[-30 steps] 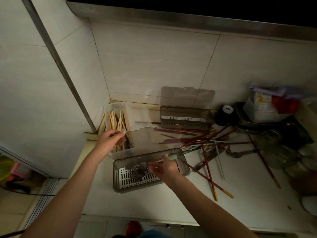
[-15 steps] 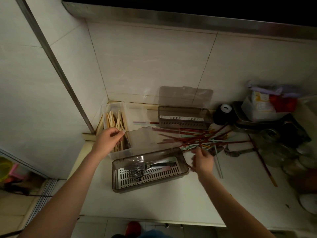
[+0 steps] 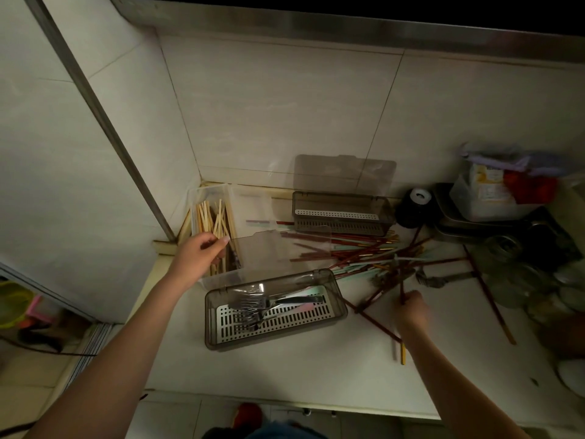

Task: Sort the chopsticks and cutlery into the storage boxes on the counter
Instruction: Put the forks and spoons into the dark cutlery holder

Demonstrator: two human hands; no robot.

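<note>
My left hand (image 3: 198,255) rests on the near end of a clear box (image 3: 209,191) in the corner, its fingers curled over the pale wooden chopsticks (image 3: 211,219) inside. A grey box (image 3: 215,335) with a slotted tray sits in front of me and holds forks (image 3: 250,307) and a dark-handled utensil. To its right lies a heap of dark red and pale green chopsticks (image 3: 364,253). My right hand (image 3: 413,310) pinches a dark red chopstick (image 3: 401,285) at the near edge of that heap; motion blurs it.
A second grey box (image 3: 343,217) with its lid up stands against the back wall. A black jar (image 3: 416,204), a metal tray with packets (image 3: 493,198), glass lids and dishes crowd the right side. A metal spoon (image 3: 443,277) lies among the chopsticks. The counter's front edge runs just below my arms.
My right hand left the grey cutlery box, moved right to the chopstick heap and took hold of a red chopstick. My left hand stayed on the clear box.
</note>
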